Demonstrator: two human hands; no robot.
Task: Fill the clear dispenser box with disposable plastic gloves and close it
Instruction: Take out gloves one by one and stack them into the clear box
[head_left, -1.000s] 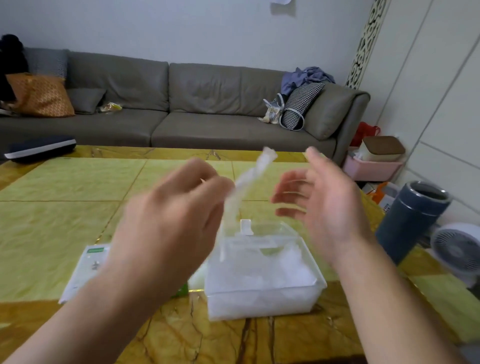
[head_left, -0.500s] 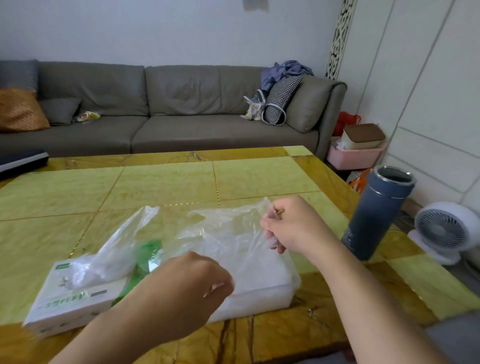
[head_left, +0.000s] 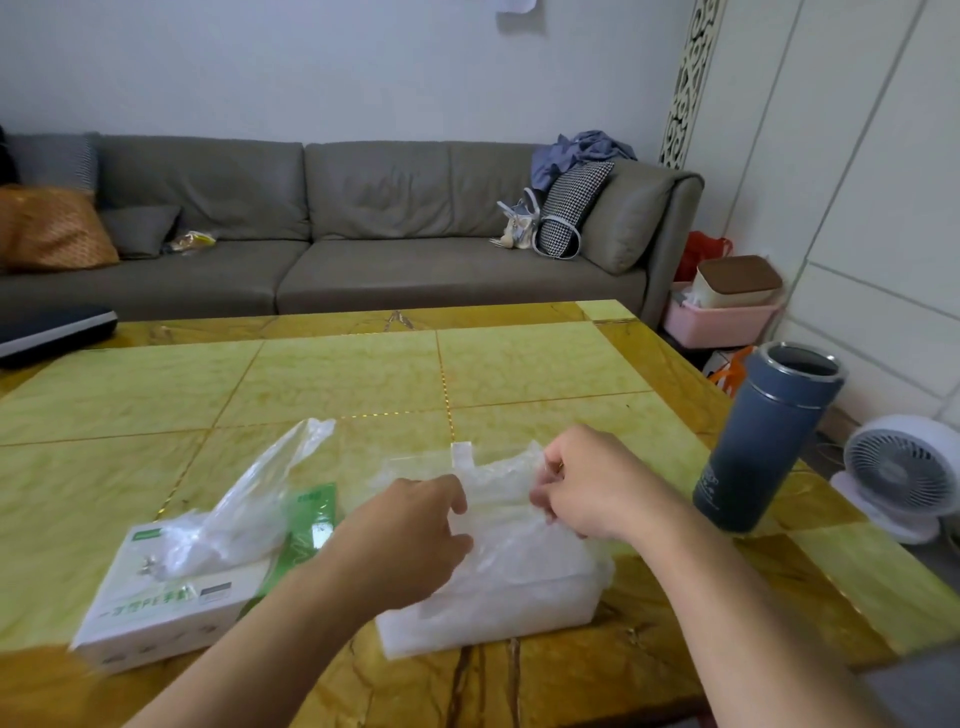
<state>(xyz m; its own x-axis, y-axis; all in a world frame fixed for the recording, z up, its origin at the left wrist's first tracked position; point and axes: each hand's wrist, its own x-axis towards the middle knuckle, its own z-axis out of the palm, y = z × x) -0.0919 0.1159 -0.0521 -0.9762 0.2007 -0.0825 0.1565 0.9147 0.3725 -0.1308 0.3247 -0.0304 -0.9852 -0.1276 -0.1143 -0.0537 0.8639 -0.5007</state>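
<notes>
The clear dispenser box (head_left: 519, 618) sits on the table near its front edge, packed with crumpled plastic gloves. A thin clear plastic glove (head_left: 506, 480) is stretched over the box's open top. My left hand (head_left: 410, 540) pinches its left side and my right hand (head_left: 587, 480) pinches its right side. The box's lid tab (head_left: 461, 453) sticks up behind the glove. To the left lies a white and green cardboard glove box (head_left: 156, 603) with a loose glove (head_left: 249, 499) sticking out of its top.
A tall dark blue flask (head_left: 763, 436), its top open, stands at the table's right edge. Beside the table on the floor is a small white fan (head_left: 904, 473). A grey sofa (head_left: 363, 223) runs behind the yellow marble table (head_left: 337, 384).
My hands came down from above the box to its top. The glove, first a raised strip, was spread out between both hands, and now lies lower over the box.
</notes>
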